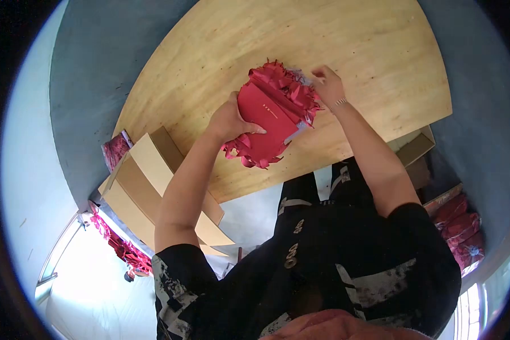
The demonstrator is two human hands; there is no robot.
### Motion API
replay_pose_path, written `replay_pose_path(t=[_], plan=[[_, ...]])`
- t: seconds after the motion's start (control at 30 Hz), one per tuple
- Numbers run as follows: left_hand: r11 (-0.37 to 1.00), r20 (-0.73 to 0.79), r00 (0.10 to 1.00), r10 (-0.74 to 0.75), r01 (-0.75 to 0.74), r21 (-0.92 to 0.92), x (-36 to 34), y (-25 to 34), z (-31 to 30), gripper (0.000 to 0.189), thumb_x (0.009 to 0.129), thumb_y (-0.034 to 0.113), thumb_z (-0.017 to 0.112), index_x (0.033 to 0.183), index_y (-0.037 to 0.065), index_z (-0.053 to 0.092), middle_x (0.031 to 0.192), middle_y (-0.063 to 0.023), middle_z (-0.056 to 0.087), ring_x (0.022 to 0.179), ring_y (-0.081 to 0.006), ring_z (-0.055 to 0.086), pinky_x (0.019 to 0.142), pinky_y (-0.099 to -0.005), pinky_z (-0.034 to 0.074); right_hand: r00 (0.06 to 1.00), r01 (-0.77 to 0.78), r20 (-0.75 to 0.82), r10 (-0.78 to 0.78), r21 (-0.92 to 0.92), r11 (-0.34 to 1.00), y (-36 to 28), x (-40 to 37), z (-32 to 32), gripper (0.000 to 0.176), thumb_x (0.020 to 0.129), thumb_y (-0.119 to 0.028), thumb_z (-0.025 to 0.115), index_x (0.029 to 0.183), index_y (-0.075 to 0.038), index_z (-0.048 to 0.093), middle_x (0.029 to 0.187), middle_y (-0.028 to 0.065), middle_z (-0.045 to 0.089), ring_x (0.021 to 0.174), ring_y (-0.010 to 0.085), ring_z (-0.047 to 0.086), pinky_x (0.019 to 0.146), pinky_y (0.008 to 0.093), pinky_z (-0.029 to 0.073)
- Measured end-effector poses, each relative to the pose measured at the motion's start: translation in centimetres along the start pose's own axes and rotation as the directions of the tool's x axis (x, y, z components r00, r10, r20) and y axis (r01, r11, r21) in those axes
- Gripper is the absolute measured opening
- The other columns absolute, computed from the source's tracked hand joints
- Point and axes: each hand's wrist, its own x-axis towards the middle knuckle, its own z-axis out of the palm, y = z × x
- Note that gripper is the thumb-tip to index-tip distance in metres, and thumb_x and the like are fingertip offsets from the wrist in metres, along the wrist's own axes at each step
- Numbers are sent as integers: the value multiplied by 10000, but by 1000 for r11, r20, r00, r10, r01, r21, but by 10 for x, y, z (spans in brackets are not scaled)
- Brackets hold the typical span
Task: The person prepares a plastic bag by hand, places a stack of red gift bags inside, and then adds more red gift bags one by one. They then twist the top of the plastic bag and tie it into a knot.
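A red bundle (269,122) is held above the wooden table, with a smooth panel bearing small gold marks and frilly, ribbon-like strips along its edges. My left hand (229,120) grips it from the left, the thumb lying across the panel. On the far right side of the bundle, pale translucent film (300,76) shows. My right hand (328,86) is beside that film with its fingers curled together; what they pinch, if anything, is too small to make out.
The wooden table (357,51) spreads out beneath my hands. Open cardboard boxes (144,175) stand at its left edge, with a red package (116,152) behind them. Another cardboard box (416,150) is at the right, near stacked red packages (462,232). Red items (122,246) lie at lower left.
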Motion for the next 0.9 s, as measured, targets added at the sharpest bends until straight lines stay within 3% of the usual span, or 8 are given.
replay_pose_path(t=[0.2,0.43,0.5,0.57,0.67,0.73,0.77,0.9], plan=[[999,8,999,-41,41,35,-5,8,-4,986,474,355,893,1231,0,371,1060,-216,619,1039,-353,584,893,-393,459,831,-34,452,323,-539,842,14,59,56,234,798,-170,550,906,11,652,936,225,647,909,384,621,806,421,493],[998,24,998,-57,57,-2,-8,9,-10,1003,491,348,892,1263,8,351,1080,-216,617,1053,-355,580,924,-390,444,932,154,356,69,-559,815,-6,37,31,234,826,-160,541,936,10,660,845,187,666,806,320,654,728,400,506],[997,66,995,-80,81,-18,-9,8,-11,1004,491,351,890,1267,10,350,1095,-213,611,1063,-352,576,928,-387,442,982,-90,179,64,139,986,14,21,32,181,836,-131,539,903,-4,648,788,176,646,734,237,621,683,344,486],[996,65,994,-92,92,-5,-10,7,-12,1004,488,351,890,1267,12,354,1099,-211,610,1068,-351,573,929,-386,441,976,-181,157,148,217,959,41,18,46,144,827,-113,553,871,3,625,727,145,615,671,170,555,648,306,461],[998,32,998,-63,62,17,-8,1,-6,988,475,361,890,1228,-2,364,1080,-210,615,1046,-352,581,904,-384,455,762,-634,314,567,542,552,33,15,49,142,811,-109,553,873,4,615,742,148,609,680,178,558,652,331,458],[999,-2,1000,-24,24,22,-6,-4,-5,973,465,372,891,1190,-17,371,1057,-212,621,1018,-354,593,877,-384,471,884,-399,422,200,459,794,77,35,67,193,790,-155,579,906,-6,616,791,151,624,710,214,580,673,352,465],[1000,17,999,-30,30,7,-5,-5,-5,979,465,375,889,1194,-18,367,1064,-212,619,1021,-354,592,875,-384,472,889,-122,453,66,96,988,54,45,51,139,810,-40,525,927,-16,595,870,64,637,763,192,610,717,334,502],[999,51,998,-46,45,12,-5,-1,-9,987,471,381,886,1206,-20,362,1089,-213,609,1034,-349,589,875,-383,472,931,-10,312,188,-495,869,2,65,42,154,794,-75,542,918,2,588,894,156,658,828,286,641,757,363,510]])
